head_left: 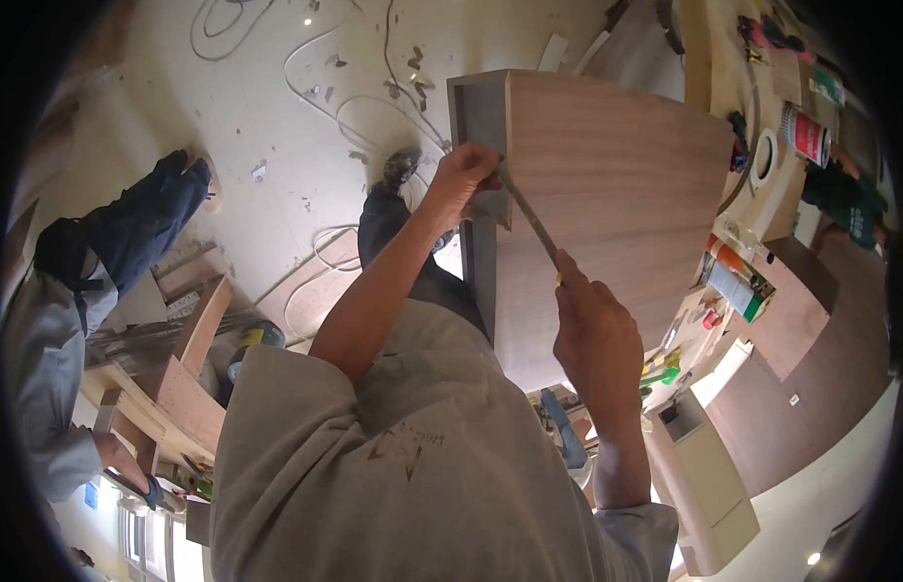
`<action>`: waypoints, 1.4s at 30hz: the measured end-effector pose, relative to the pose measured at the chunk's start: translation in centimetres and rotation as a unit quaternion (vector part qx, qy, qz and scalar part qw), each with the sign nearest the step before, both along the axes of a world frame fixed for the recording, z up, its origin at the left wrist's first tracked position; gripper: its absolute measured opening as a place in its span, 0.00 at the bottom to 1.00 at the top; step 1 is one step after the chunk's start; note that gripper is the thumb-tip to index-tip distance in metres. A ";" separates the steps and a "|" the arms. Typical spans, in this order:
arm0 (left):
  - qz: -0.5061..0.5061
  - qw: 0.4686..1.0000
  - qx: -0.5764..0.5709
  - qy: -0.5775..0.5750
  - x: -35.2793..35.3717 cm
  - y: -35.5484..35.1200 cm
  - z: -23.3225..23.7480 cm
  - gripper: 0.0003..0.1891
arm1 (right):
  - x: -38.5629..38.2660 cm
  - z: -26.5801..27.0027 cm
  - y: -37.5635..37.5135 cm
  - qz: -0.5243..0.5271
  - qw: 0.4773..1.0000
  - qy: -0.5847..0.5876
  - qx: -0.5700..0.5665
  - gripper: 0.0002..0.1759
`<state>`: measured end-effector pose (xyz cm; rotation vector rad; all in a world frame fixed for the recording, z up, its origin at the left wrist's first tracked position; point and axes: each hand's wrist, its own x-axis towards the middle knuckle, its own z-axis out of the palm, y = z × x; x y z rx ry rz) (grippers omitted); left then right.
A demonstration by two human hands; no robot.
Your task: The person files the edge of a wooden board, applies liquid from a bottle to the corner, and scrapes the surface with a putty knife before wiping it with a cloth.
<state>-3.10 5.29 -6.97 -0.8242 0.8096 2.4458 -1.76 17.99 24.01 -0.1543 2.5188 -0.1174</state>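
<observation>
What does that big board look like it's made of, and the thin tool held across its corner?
The board looks like wood or a veneered panel: a matt, warm brown face with faint grain. Its side face is flat grey, perhaps laminate or paint. The thin tool, gripped by the left hand and the right hand, looks like dull grey metal, possibly a file.

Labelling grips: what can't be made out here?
All head view.
- Thin tool: handle end hidden inside right hand; type unclear.
- Left hand: fingertips curled out of sight.
- Can: label too small, lens-warped.
- Co-worker: upper body cut by lens rim.
</observation>
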 end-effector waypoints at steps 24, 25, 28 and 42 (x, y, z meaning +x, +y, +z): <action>0.044 0.992 -0.117 0.015 0.4 1.2 -2.3 0.12 | 0.1 -4.8 0.1 0.081 0.996 0.007 0.023 0.29; 0.038 0.991 -0.128 0.027 0.8 0.9 -3.4 0.12 | 0.8 -6.0 0.6 0.079 0.997 0.003 0.018 0.29; 0.010 0.987 -0.158 0.031 2.2 1.0 -4.4 0.12 | 1.7 -6.6 0.6 0.083 0.996 -0.007 0.037 0.29; 0.000 0.981 -0.181 0.064 3.0 1.5 -3.1 0.13 | 3.0 -5.3 1.0 0.051 0.998 0.032 -0.006 0.28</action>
